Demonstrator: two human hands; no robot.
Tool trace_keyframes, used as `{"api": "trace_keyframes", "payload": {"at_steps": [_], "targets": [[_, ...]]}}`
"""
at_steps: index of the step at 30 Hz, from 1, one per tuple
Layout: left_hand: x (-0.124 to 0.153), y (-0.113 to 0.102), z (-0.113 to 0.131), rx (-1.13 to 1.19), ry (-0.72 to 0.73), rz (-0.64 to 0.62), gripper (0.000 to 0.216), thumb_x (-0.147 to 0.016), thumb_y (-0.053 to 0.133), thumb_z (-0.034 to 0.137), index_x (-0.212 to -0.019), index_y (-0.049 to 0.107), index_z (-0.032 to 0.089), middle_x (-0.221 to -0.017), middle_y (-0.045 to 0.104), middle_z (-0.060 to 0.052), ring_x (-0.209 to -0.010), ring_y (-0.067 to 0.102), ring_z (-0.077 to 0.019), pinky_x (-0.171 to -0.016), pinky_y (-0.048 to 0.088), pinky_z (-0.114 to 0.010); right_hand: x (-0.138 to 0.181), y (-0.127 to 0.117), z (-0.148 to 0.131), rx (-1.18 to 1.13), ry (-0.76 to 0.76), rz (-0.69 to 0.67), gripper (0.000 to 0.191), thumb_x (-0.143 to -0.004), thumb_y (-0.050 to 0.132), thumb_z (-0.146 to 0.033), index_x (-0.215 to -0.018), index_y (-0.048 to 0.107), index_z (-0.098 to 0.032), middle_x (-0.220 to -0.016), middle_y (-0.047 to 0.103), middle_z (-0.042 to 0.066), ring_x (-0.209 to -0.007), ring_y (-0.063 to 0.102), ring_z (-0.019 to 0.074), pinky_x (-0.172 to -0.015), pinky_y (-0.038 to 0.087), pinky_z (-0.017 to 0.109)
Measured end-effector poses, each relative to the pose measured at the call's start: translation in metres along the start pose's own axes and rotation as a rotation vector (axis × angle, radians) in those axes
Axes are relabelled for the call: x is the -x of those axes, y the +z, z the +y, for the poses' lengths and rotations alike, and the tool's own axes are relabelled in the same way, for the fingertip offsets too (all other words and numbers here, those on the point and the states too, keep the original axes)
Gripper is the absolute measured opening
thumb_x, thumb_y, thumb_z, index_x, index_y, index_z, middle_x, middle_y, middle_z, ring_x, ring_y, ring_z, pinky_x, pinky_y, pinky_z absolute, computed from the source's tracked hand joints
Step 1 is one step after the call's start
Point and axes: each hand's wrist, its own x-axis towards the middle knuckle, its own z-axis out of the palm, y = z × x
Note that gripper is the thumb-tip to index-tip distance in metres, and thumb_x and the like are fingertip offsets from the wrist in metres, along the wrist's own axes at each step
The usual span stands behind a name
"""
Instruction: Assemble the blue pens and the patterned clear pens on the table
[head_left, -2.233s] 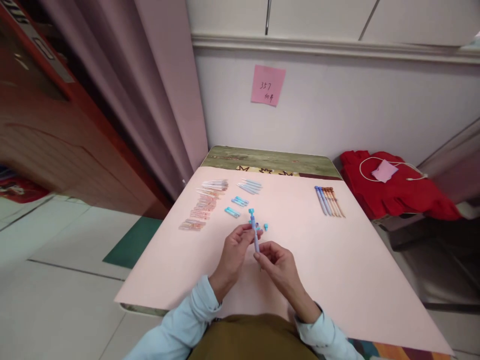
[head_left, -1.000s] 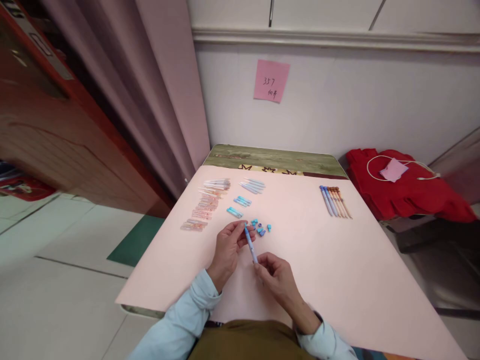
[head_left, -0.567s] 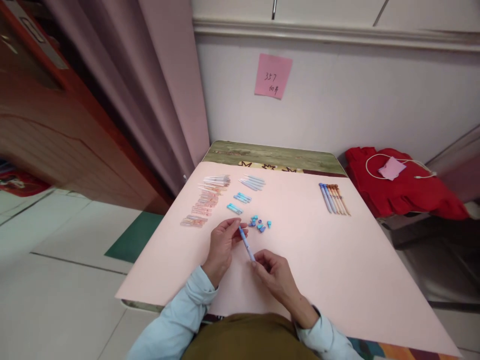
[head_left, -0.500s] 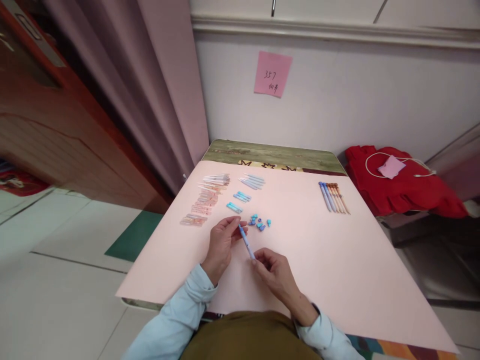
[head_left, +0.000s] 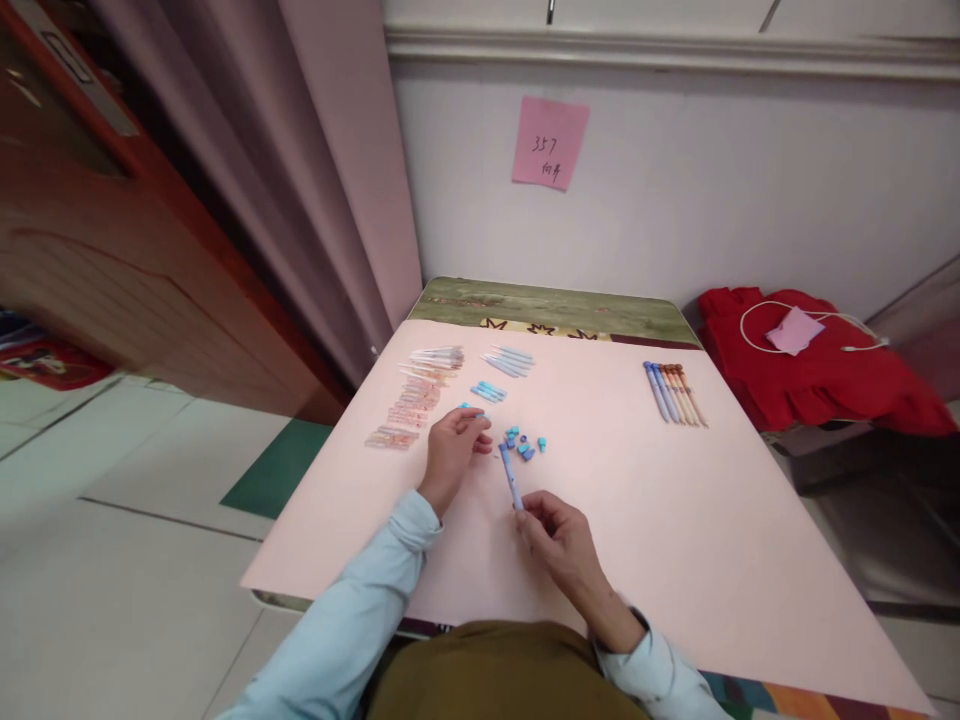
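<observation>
My right hand (head_left: 559, 535) pinches a blue pen barrel (head_left: 511, 478) near its lower end; the barrel tilts up and away, its upper end close to a small cluster of blue and turquoise pen toppers (head_left: 523, 452). My left hand (head_left: 454, 450) is apart from the barrel, over the nearer turquoise pen parts (head_left: 465, 406), which it mostly covers. Its thumb and fingers are drawn together there, and what lies between them is largely hidden. Just beyond are more turquoise parts (head_left: 489, 391) and a row of pale blue slim pieces (head_left: 510, 360).
Clear and pinkish pen parts (head_left: 412, 400) lie in rows at the left of the pink-covered table (head_left: 637, 560). Several pens with blue and brown tops (head_left: 675, 393) lie at the right. A red cloth (head_left: 810, 385) with a cord is beyond the table's right edge.
My left hand has let go of the barrel's upper end and moved forward to the turquoise parts. My right hand still holds the barrel, now slightly more upright and farther right.
</observation>
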Motion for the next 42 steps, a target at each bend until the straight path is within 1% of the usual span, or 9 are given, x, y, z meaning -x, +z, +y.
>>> {"api": "trace_keyframes", "payload": {"at_steps": [5,9,14,18,21,26,33,38,42], "targets": [[-0.019,0.011,-0.009,-0.895,0.395,-0.080,0.012,-0.080,0.064,0.016,-0.090,0.065,0.022,-0.081,0.067,-0.006,-0.084,0.063,-0.0245,-0.077,0.043,-0.034,-0.003,-0.004,0.000,-0.092,0.018,0.060,0.030,-0.084,0.063,-0.046,-0.084,0.063,-0.016,-0.064,0.054,-0.002,-0.054,0.042,0.0101,-0.050,0.032,0.022],[-0.023,0.015,-0.013,-1.127,0.469,-0.175,0.012,-0.084,0.058,0.015,-0.092,0.065,0.021,-0.098,0.066,-0.010,-0.094,0.061,-0.0256,-0.077,0.042,-0.033,-0.005,-0.008,-0.009,-0.141,0.030,0.078,0.030,-0.083,0.064,-0.046,-0.085,0.062,-0.016,-0.064,0.054,-0.002,-0.054,0.041,0.0098,-0.050,0.032,0.022],[0.001,0.008,-0.007,-0.694,0.415,-0.137,0.020,-0.083,0.062,0.022,-0.102,0.069,0.022,-0.104,0.067,-0.009,-0.094,0.061,-0.0235,-0.084,0.044,-0.032,-0.008,-0.006,-0.021,-0.187,0.056,0.080,0.031,-0.081,0.066,-0.046,-0.086,0.062,-0.016,-0.067,0.057,-0.001,-0.055,0.045,0.0102,-0.052,0.037,0.022],[0.049,0.007,-0.007,-0.127,0.030,-0.226,0.028,-0.087,0.059,0.041,-0.099,0.071,0.018,-0.094,0.071,-0.008,-0.083,0.064,-0.0206,-0.075,0.048,-0.030,-0.010,0.003,-0.020,-0.103,-0.004,0.061,0.028,-0.082,0.065,-0.044,-0.086,0.066,-0.017,-0.069,0.062,0.000,-0.056,0.049,0.0108,-0.053,0.040,0.022],[0.072,0.008,-0.010,0.148,-0.162,-0.239,0.030,-0.081,0.067,0.040,-0.097,0.069,0.014,-0.091,0.071,-0.009,-0.083,0.065,-0.0193,-0.082,0.050,-0.033,-0.015,0.004,-0.018,0.014,-0.068,0.042,0.027,-0.084,0.064,-0.044,-0.085,0.069,-0.017,-0.071,0.065,0.001,-0.059,0.053,0.0121,-0.056,0.043,0.023],[0.071,0.001,-0.001,0.219,-0.221,-0.104,0.035,-0.076,0.073,0.039,-0.100,0.067,0.014,-0.082,0.069,-0.005,-0.066,0.064,-0.0146,-0.071,0.053,-0.031,-0.040,-0.016,-0.017,0.495,-0.242,0.253,0.025,-0.085,0.064,-0.042,-0.095,0.069,-0.020,-0.074,0.068,0.001,-0.058,0.056,0.0130,-0.061,0.044,0.025],[0.079,0.001,0.008,0.281,-0.202,-0.218,0.032,-0.081,0.069,0.039,-0.101,0.066,0.014,-0.081,0.065,-0.003,-0.058,0.058,-0.0103,-0.057,0.050,-0.026,-0.068,-0.016,0.000,0.904,-0.318,0.259,0.014,-0.089,0.056,-0.027,-0.097,0.066,-0.021,-0.088,0.067,0.004,-0.068,0.060,0.0158,-0.061,0.041,0.026],[0.081,-0.003,0.004,0.236,-0.197,-0.230,0.034,-0.081,0.068,0.040,-0.102,0.065,0.013,-0.081,0.065,-0.004,-0.057,0.055,-0.0092,-0.052,0.046,-0.023,-0.062,-0.022,-0.007,0.755,-0.321,0.294,0.016,-0.085,0.055,-0.024,-0.091,0.068,-0.019,-0.083,0.066,0.005,-0.066,0.057,0.0158,-0.063,0.042,0.028],[0.082,-0.009,-0.003,0.125,-0.198,-0.234,0.033,-0.080,0.068,0.040,-0.099,0.065,0.013,-0.078,0.064,-0.004,-0.054,0.051,-0.0080,-0.048,0.041,-0.020,-0.057,-0.038,-0.031,0.135,-0.126,0.304,0.023,-0.080,0.065,-0.036,-0.096,0.071,-0.019,-0.071,0.062,0.001,-0.060,0.052,0.0135,-0.060,0.044,0.027]]}}
